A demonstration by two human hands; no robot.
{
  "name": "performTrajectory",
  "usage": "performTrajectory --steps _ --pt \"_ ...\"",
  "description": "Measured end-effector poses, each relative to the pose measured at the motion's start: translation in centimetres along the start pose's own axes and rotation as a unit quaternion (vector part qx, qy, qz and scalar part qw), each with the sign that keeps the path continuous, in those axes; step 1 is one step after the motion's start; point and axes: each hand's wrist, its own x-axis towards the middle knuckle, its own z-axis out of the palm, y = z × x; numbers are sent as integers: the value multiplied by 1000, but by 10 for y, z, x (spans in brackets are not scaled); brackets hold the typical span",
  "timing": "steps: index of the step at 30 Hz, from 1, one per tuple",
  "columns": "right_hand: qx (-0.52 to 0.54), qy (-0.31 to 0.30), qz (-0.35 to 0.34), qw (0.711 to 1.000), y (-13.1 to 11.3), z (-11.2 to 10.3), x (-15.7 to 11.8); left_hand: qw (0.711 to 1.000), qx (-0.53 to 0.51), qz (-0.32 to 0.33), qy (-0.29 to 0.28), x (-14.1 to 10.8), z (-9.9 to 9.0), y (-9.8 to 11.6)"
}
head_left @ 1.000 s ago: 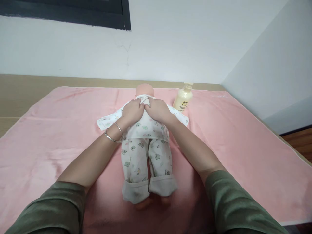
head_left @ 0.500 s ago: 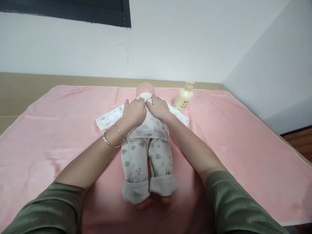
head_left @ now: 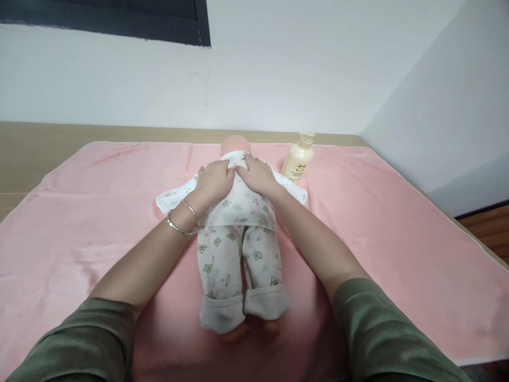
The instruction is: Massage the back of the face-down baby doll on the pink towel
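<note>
Doll (head_left: 244, 209) lies midway across pink cloth (head_left: 382, 228), left hand (head_left: 216, 180) and right hand (head_left: 256, 175) (unclenched, laid flat) on its upper body; bottle (head_left: 297, 162) near far edge, cloth stretching wide either side.

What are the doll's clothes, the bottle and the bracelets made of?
Clothes: soft, matt printed fabric, perhaps cotton, judging by the folds. Bottle: smooth, slightly glossy, likely plastic by its highlights; glass possible. Bracelets: polished, silver-coloured, probably metal, by their bright shine.
</note>
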Motion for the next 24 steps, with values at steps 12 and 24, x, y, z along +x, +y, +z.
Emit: performTrajectory --steps 12,24 --pt "-95 9 -6 995 -33 3 -25 997 -67 -19 -26 11 0 -17" --pt "-10 2 15 1000 5 7 9 998 53 29 31 -9 2 14"
